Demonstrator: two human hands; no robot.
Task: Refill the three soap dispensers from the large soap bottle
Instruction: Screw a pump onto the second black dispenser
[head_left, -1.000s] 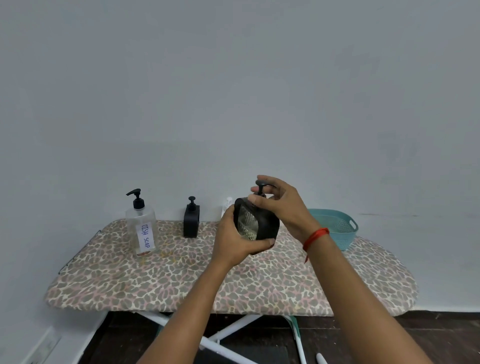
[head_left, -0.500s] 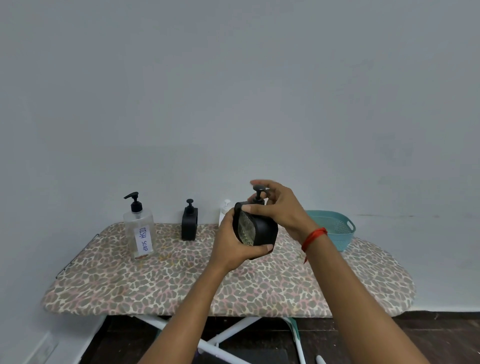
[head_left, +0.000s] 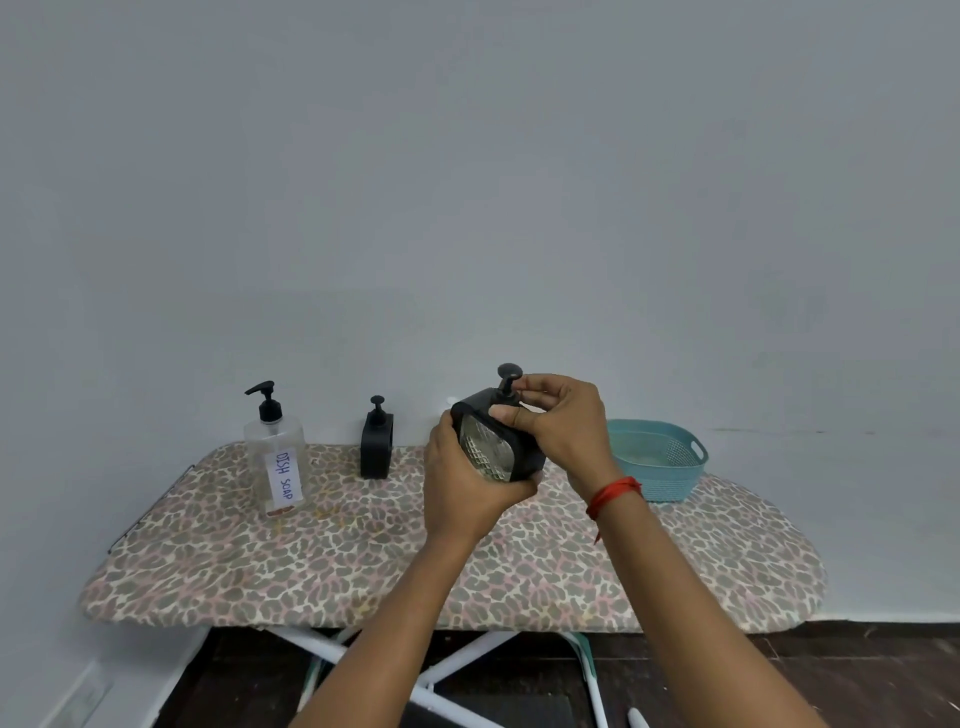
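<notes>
Gripping black dispenser, bottle labelled DISH SOAP

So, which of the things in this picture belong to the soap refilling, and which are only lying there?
Belong to the job: held black dispenser, gripped by left hand and right hand; second black dispenser, standing alone; clear DISH SOAP pump bottle.
Only lying there: teal basket; ironing board, serving as table.

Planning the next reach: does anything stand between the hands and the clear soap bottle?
Yes. A small black pump dispenser stands at the back of the leopard-print ironing board, between the clear plastic DISH SOAP bottle and the left hand gripping a black square dispenser.
</notes>
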